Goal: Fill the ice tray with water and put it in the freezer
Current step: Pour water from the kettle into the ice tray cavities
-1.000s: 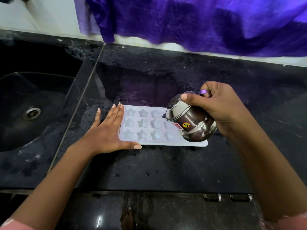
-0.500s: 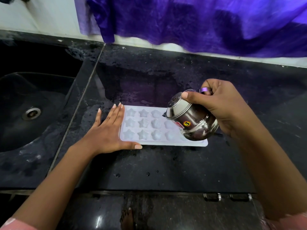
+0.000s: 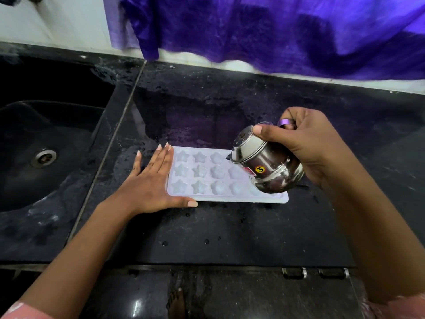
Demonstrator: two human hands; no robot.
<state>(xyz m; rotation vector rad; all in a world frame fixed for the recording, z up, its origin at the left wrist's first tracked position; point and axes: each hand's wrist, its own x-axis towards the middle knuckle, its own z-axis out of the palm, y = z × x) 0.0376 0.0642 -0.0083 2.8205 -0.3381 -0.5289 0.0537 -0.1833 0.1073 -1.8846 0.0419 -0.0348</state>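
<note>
Your left hand (image 3: 149,183) lay flat with fingers straight, set against the left end of the ice tray (image 3: 230,198), thumb along its front edge. Your right hand (image 3: 308,143) gripped a small steel pot (image 3: 264,166), thumb on the rim, mouth tilted toward the tray's right end. The tray sat flat on the black counter (image 3: 207,238), midway along it, right of the sink (image 3: 46,125).

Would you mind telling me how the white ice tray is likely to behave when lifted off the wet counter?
The ice tray looks thin and shallow, so it may flex and spill when lifted. The counter is beaded with droplets, so it probably slides easily; the left hand braces its end.
</note>
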